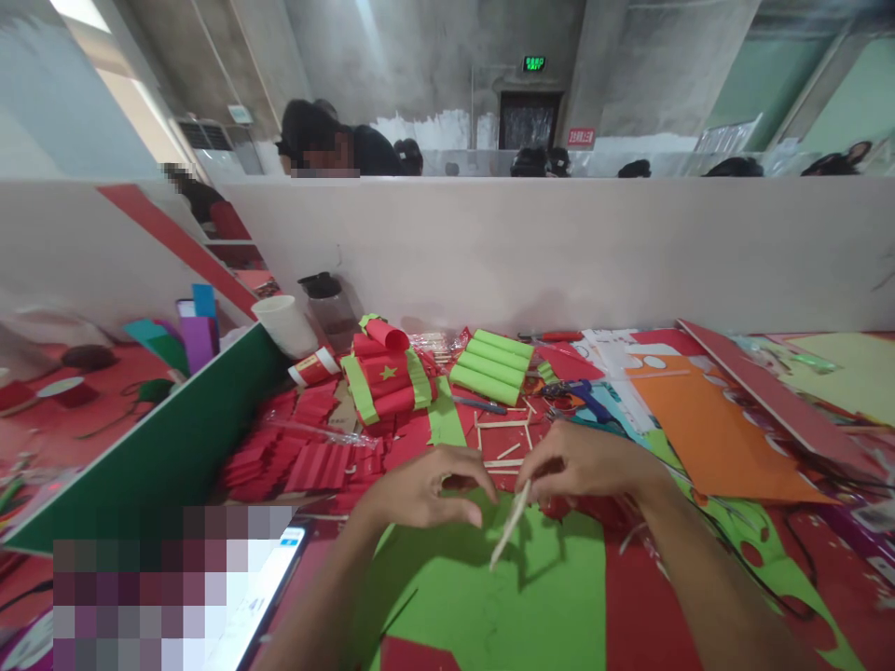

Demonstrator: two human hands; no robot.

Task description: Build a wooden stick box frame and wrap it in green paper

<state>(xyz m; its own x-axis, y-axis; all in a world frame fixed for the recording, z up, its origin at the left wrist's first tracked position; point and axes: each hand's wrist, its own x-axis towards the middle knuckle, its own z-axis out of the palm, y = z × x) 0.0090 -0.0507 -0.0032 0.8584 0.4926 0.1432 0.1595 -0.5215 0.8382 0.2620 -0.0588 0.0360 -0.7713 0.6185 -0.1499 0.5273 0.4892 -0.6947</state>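
Note:
My right hand (570, 458) pinches a pale wooden stick piece (511, 529) between thumb and fingers; it slants down over a green sheet (552, 596). Whether it is one stick or several joined, I cannot tell. To its left my left hand (434, 489) hovers with thumb and fingers curved apart, nothing between them. Just beyond both hands, thin wooden sticks form an open frame (503, 424) on the red surface. A piece of red paper (418, 655) lies on the green sheet's near edge.
A red and green paper model with a star (389, 373) and green paper rolls (491, 365) stand behind. Scissors (591, 399) lie right of centre, an orange sheet (720, 429) farther right. A green divider (174, 424), red folded papers (318, 466) and a phone (269, 596) are left.

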